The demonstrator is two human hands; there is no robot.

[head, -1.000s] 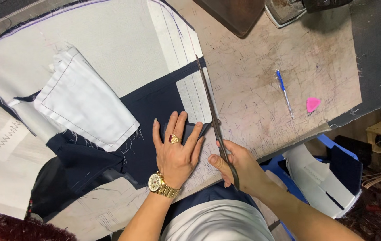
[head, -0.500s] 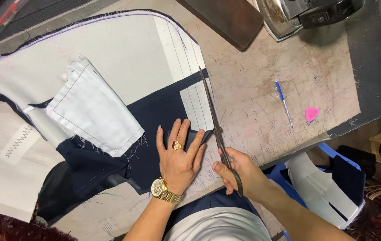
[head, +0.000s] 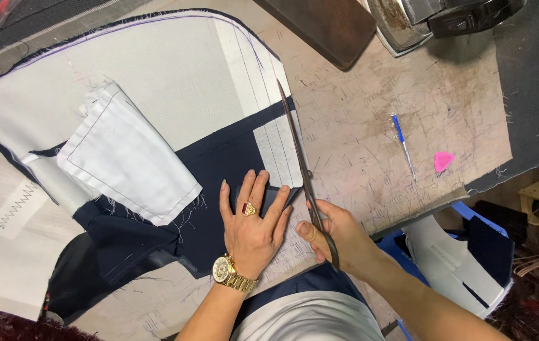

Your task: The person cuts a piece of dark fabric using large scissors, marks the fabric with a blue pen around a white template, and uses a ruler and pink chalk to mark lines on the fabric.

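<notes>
My left hand [head: 252, 221], with a red-stoned ring and a gold watch, lies flat with spread fingers on the navy fabric [head: 219, 170]. It presses the cloth down beside the cut line. My right hand [head: 331, 237] grips the handles of long dark scissors [head: 296, 148]. Their blades run away from me along the right edge of the white interlining [head: 175, 76] sewn to the navy piece. A white pocket piece [head: 127, 158] with stitched edges rests on the fabric to the left.
On the worn, scratched table [head: 370, 139] lie a blue pen [head: 402, 142] and a pink tailor's chalk [head: 443, 160]. A dark wooden block [head: 326, 25] and an iron [head: 446, 19] stand at the far edge. Cut fabric pieces [head: 465, 259] sit in a blue bin at lower right.
The view has shifted slightly and both hands sit a little lower and further right in it. The scissors stay along the fabric's right edge, my left hand still flat.
</notes>
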